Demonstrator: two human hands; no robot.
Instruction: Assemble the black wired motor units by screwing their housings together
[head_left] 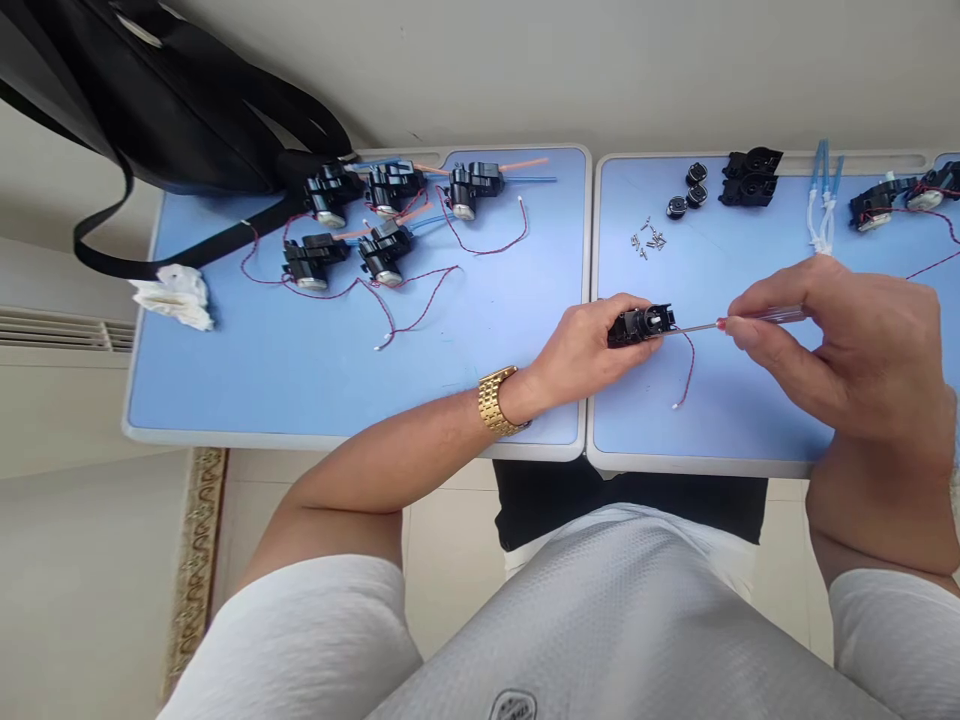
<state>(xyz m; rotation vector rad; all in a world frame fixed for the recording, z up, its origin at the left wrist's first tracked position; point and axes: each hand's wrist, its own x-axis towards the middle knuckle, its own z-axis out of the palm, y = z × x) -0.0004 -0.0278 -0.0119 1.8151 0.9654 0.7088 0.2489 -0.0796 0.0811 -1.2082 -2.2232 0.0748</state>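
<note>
In the head view, the left hand [592, 348] is pinching the black motor assembly [637, 326] above the right-hand blue table [720, 410], while the right hand [862, 340], knuckles up, is gripping a screwdriver [757, 317] sideways against it.

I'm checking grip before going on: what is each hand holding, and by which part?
The left hand grips the black unit by its sides; the right pinches the screwdriver by its clear handle.
</note>
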